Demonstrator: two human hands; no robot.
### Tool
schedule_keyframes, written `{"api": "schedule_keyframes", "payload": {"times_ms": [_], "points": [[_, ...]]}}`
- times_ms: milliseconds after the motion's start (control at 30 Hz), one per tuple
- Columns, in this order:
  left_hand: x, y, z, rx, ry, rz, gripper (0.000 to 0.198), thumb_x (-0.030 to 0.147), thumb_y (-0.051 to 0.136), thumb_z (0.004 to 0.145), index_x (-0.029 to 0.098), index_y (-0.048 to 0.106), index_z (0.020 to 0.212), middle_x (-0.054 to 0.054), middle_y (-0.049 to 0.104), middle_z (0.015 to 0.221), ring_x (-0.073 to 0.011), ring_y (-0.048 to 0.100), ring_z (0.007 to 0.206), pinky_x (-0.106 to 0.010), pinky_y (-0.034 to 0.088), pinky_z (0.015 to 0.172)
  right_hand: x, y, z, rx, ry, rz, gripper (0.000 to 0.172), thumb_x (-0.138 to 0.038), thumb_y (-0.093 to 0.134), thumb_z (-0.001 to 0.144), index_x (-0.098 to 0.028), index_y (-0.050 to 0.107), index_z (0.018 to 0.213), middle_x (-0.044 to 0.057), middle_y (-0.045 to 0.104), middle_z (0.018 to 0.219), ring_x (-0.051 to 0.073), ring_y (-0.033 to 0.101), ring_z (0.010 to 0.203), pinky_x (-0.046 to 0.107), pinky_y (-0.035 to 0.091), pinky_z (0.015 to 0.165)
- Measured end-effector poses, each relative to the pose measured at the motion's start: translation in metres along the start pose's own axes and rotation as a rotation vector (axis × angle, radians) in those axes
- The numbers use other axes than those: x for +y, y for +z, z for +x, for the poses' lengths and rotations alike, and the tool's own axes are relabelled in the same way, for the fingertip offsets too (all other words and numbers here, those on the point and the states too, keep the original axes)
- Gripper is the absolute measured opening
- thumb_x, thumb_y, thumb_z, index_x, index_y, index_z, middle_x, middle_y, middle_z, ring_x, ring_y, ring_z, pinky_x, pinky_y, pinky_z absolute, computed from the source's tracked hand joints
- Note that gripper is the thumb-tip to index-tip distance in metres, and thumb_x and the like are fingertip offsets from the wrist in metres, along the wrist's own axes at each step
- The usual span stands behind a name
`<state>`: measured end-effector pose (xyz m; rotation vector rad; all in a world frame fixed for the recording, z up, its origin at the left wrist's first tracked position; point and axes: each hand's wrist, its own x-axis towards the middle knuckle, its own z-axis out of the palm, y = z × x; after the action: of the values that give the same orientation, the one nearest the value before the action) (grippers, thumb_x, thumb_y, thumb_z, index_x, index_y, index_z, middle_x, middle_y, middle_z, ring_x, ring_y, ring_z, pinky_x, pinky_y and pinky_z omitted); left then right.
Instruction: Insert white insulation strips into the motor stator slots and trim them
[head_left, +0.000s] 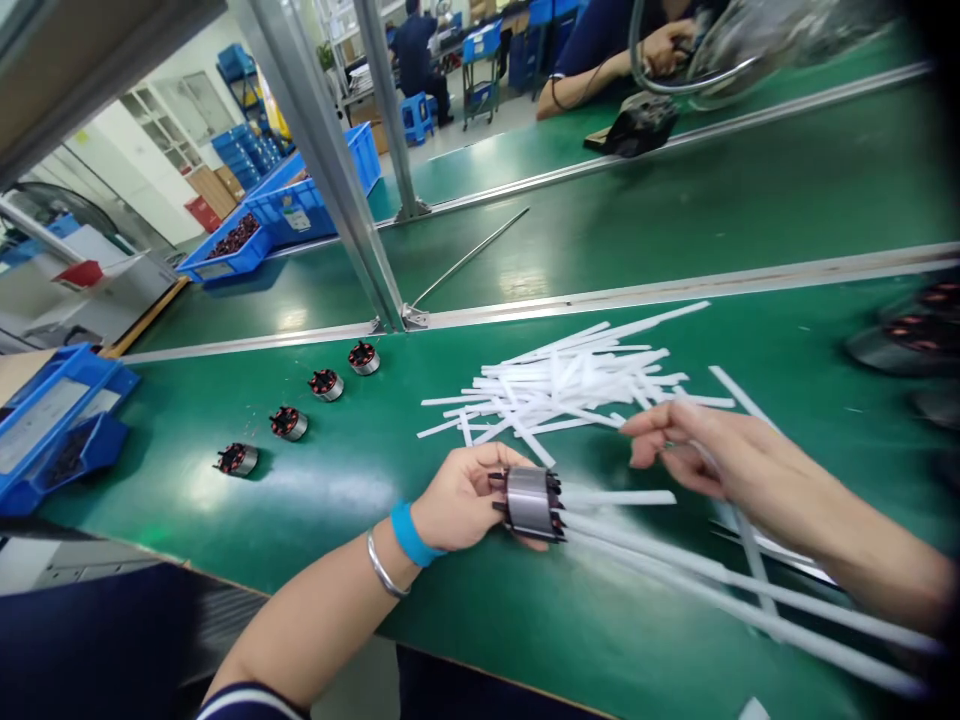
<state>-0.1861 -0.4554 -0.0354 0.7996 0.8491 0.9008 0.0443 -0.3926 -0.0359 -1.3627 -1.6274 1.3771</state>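
Observation:
My left hand (pixel 461 497) is closed around a grey metal motor stator (pixel 531 502) with dark slots, held just above the green bench mat (pixel 337 480). Several long white strips (pixel 720 580) stick out of the stator toward the right. My right hand (pixel 697 445) hovers to the right of the stator, at the near edge of a loose pile of white strips (pixel 570 385). Its fingers are pinched on a thin white strip (pixel 750 545) that runs under the palm.
Several small wound stators (pixel 289 423) lie in a diagonal row on the mat to the left. Blue bins (pixel 52 430) sit at the left edge and farther back (pixel 292 205). A metal frame post (pixel 337 170) rises behind. Another person's arm (pixel 600 75) works at the far bench.

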Motion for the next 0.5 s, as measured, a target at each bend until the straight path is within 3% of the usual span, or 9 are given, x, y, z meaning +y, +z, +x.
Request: {"api": "schedule_keyframes", "payload": {"times_ms": [33, 100, 167, 233, 300, 367, 433, 500], "points": [[0.0, 0.0, 0.001, 0.011, -0.021, -0.014, 0.041, 0.024, 0.086, 0.053, 0.012, 0.057, 0.08, -0.003, 0.065, 0.069, -0.0137, 0.063, 0.055, -0.026, 0.055, 0.047, -0.001, -0.001, 0.002, 0.036, -0.028, -0.022, 0.066, -0.074, 0.033, 0.085, -0.016, 0.064, 0.081, 0.006, 0.062, 0.063, 0.01, 0.037, 0.04, 0.028, 0.034, 0.042], [0.0, 0.0, 0.002, 0.046, -0.042, -0.02, 0.042, 0.023, 0.087, 0.05, 0.012, 0.057, 0.077, -0.002, 0.065, 0.066, -0.0127, 0.062, 0.052, -0.024, 0.055, 0.043, -0.006, 0.002, 0.003, 0.026, -0.103, -0.052, 0.066, -0.073, 0.031, 0.086, -0.016, 0.065, 0.082, 0.008, 0.064, 0.067, 0.015, 0.051, 0.049, 0.032, 0.045, 0.052], [-0.001, 0.0, 0.004, 0.092, -0.04, -0.012, 0.04, 0.021, 0.086, 0.05, 0.012, 0.057, 0.075, 0.0, 0.065, 0.062, -0.0113, 0.061, 0.049, -0.021, 0.053, 0.039, -0.01, 0.005, 0.001, 0.016, -0.17, -0.077, 0.057, -0.07, 0.041, 0.083, -0.018, 0.066, 0.088, 0.011, 0.069, 0.086, 0.022, 0.063, 0.077, 0.038, 0.051, 0.076], [0.0, -0.001, 0.005, 0.136, -0.025, -0.002, 0.037, 0.02, 0.085, 0.05, 0.012, 0.056, 0.073, 0.001, 0.064, 0.059, -0.0102, 0.059, 0.045, -0.02, 0.051, 0.036, -0.011, 0.003, -0.004, 0.078, -0.287, -0.207, 0.047, -0.063, 0.051, 0.08, -0.021, 0.064, 0.097, 0.011, 0.067, 0.103, 0.027, 0.061, 0.098, 0.042, 0.046, 0.09], [0.002, -0.002, 0.006, 0.162, -0.011, 0.002, 0.036, 0.02, 0.084, 0.051, 0.012, 0.057, 0.072, 0.001, 0.064, 0.058, -0.0099, 0.058, 0.042, -0.019, 0.05, 0.034, -0.006, -0.005, -0.009, 0.129, -0.357, -0.464, 0.042, -0.056, 0.057, 0.077, -0.021, 0.062, 0.098, 0.011, 0.065, 0.102, 0.029, 0.06, 0.095, 0.042, 0.047, 0.083], [0.004, -0.004, 0.006, 0.172, -0.001, -0.002, 0.035, 0.02, 0.084, 0.052, 0.011, 0.058, 0.073, 0.0, 0.065, 0.058, -0.0105, 0.058, 0.041, -0.02, 0.05, 0.034, 0.003, -0.013, -0.012, 0.056, -0.339, -0.707, 0.03, -0.049, 0.061, 0.073, -0.022, 0.062, 0.086, 0.009, 0.064, 0.088, 0.026, 0.06, 0.078, 0.039, 0.047, 0.067], [0.004, -0.005, 0.006, 0.175, 0.009, -0.017, 0.036, 0.018, 0.084, 0.051, 0.011, 0.059, 0.075, -0.001, 0.066, 0.062, -0.013, 0.062, 0.046, -0.021, 0.052, 0.036, 0.012, -0.017, -0.013, -0.094, -0.282, -0.776, 0.015, -0.038, 0.062, 0.069, -0.023, 0.06, 0.067, 0.006, 0.062, 0.073, 0.022, 0.057, 0.063, 0.034, 0.042, 0.056], [0.004, -0.006, 0.006, 0.174, 0.012, -0.029, 0.037, 0.016, 0.085, 0.05, 0.012, 0.06, 0.077, -0.002, 0.068, 0.066, -0.0171, 0.067, 0.054, -0.022, 0.054, 0.038, 0.014, -0.016, -0.011, -0.152, -0.271, -0.706, 0.014, -0.029, 0.06, 0.066, -0.023, 0.054, 0.055, 0.003, 0.058, 0.061, 0.018, 0.052, 0.052, 0.031, 0.036, 0.05]]}}
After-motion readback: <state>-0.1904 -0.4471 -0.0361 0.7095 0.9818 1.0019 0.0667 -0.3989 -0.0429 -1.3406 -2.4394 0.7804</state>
